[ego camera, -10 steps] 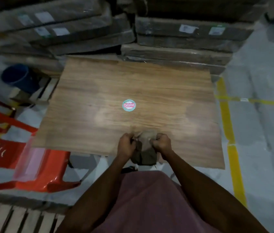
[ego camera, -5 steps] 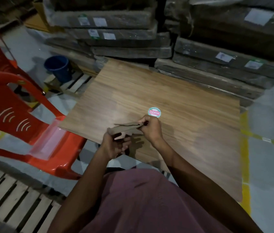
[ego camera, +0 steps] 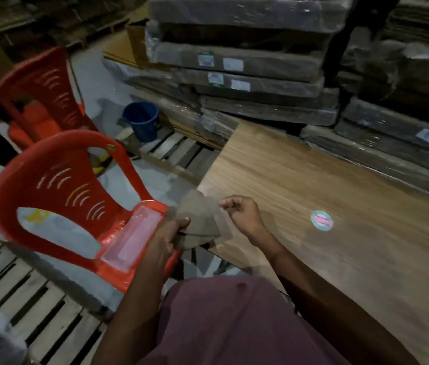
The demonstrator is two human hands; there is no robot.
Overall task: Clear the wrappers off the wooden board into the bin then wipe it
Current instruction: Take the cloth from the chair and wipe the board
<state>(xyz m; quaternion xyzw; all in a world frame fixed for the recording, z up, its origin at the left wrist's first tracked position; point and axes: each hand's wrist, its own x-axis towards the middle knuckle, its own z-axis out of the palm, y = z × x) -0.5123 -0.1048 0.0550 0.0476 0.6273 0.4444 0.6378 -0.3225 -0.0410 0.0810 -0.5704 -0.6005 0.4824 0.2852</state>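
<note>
The wooden board [ego camera: 339, 180] lies flat on the right, with a round pink and teal sticker [ego camera: 321, 220] on it. At the board's near left corner I hold a crumpled grey-brown cloth [ego camera: 200, 219] in the air. My left hand [ego camera: 167, 234] grips the cloth's lower left part, thumb on top. My right hand [ego camera: 242, 214] is beside the cloth's right edge with curled fingers, its fingertips pinched at that edge. A blue bucket [ego camera: 142, 119] stands on the floor beyond the board's far left corner.
Two red plastic chairs [ego camera: 58, 196] stand at the left, the nearer one with a clear plastic tray [ego camera: 134, 235] on its seat. Wooden pallets [ego camera: 37, 299] lie below and behind them. Stacks of wrapped flat packs [ego camera: 247, 75] line the far side of the board.
The cloth rose from the board's near edge and moved left to the board's corner, opening out. My head turned left, bringing the chairs and bucket into fuller view.
</note>
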